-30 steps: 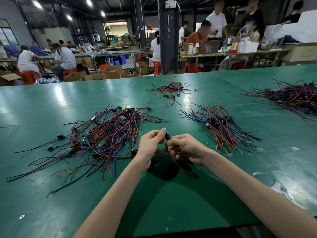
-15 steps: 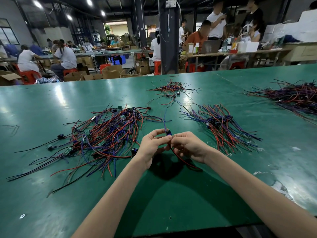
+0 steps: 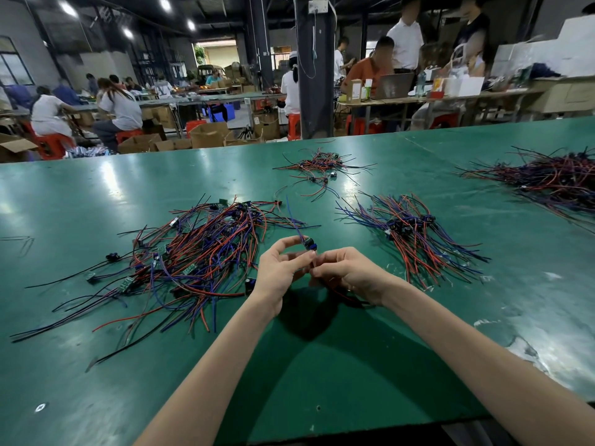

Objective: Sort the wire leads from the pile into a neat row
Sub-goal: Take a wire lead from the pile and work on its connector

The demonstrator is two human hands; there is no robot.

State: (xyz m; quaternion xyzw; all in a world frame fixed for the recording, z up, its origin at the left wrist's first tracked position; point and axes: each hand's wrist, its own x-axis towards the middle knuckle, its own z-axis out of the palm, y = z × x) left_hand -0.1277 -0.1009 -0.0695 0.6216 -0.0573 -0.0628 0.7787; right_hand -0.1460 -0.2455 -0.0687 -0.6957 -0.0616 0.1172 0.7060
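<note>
The wire lead [image 3: 309,244] is held up just above the tabletop [image 3: 322,375], between both hands. Its small black connector sits at the top of the fingers, a blue strand rises away from it, and a red strand trails down beneath the right palm onto the green surface.

The left hand [image 3: 280,268] has its grip pinched on the lead, thumb and forefinger closed just below the connector. The right hand [image 3: 351,273] has its grip curled, its fingertips nipping the lead's lower part right against the left fingers.

Left of the lead, close by, lies the loose pile [image 3: 199,255]: red, blue and black strands crossing every way, with small green boards and black connectors among them. Right of the lead, a little further off, lies the sorted bundle [image 3: 415,233], its connectors gathered together in the middle and its strands fanning out to either side.

Beyond the lead sits a small scatter of leads [image 3: 318,167]. Far right of the lead, well apart, spreads a large dark heap of wires [image 3: 553,178]. Beyond the tabletop's far edge stand a dark pillar [image 3: 315,66], cardboard boxes and seated workers.
</note>
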